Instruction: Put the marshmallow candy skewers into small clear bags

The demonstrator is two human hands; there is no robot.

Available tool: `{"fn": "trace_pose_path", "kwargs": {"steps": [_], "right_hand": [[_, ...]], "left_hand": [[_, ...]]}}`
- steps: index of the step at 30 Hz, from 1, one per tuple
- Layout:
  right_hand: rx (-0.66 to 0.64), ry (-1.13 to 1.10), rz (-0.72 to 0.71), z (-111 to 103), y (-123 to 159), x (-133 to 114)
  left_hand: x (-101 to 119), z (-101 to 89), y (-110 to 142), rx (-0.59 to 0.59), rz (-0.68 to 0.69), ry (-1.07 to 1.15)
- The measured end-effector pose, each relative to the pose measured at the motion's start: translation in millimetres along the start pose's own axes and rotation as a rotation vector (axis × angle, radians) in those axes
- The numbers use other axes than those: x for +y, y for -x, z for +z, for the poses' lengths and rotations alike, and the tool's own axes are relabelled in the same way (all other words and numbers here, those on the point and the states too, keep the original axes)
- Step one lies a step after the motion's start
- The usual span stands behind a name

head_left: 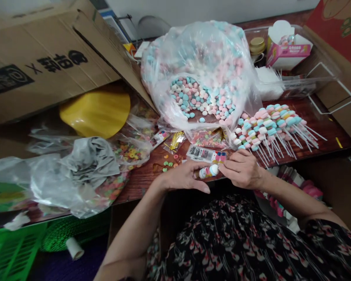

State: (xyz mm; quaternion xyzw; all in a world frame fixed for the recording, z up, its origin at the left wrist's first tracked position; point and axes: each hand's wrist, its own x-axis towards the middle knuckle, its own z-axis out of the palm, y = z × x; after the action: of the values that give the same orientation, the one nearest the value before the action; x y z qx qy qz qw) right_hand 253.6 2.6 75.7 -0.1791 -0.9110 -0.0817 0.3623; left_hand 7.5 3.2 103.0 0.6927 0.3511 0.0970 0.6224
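Note:
A short marshmallow skewer with white, blue, pink and yellow pieces lies between my hands at the table's front edge. My left hand curls around its left end, thumb stretched out below it. The fingers of my right hand are pinched together at the white right end; what they grip is hidden. Just behind my hands is a printed packet. Finished-looking marshmallow skewers on white sticks lie piled beyond my right hand. Loose green and orange gummy rings lie beyond my left hand.
A large clear bag of pink, blue and white marshmallows lies open at the back. Bags of gummy rings and a cardboard box stand left. A plastic tray with white sticks and a pink box is back right.

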Motion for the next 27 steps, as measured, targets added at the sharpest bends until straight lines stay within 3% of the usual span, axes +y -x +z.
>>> {"fn": "trace_pose_path", "kwargs": {"steps": [4,8,13,20,27], "right_hand": [[0.005,-0.038,-0.089,-4,-3,1],[0.003,-0.048,-0.117,-7,-5,4],[-0.082,-0.038,-0.026,-3,-8,7],[-0.313,-0.005,0.128,3,-24,8],[-0.280,-0.108,0.152,16,-23,28]], "left_hand": [[-2,-22.9,-9,-0.243,-0.122,0.127],[-15,-12.3,-20,-0.329,-0.182,0.243],[-16,7.8,-21,-0.149,-0.217,0.313],[-21,13.5,-18,0.040,-0.176,0.251],[-29,17.9,-4,0.175,-0.181,0.359]]}}
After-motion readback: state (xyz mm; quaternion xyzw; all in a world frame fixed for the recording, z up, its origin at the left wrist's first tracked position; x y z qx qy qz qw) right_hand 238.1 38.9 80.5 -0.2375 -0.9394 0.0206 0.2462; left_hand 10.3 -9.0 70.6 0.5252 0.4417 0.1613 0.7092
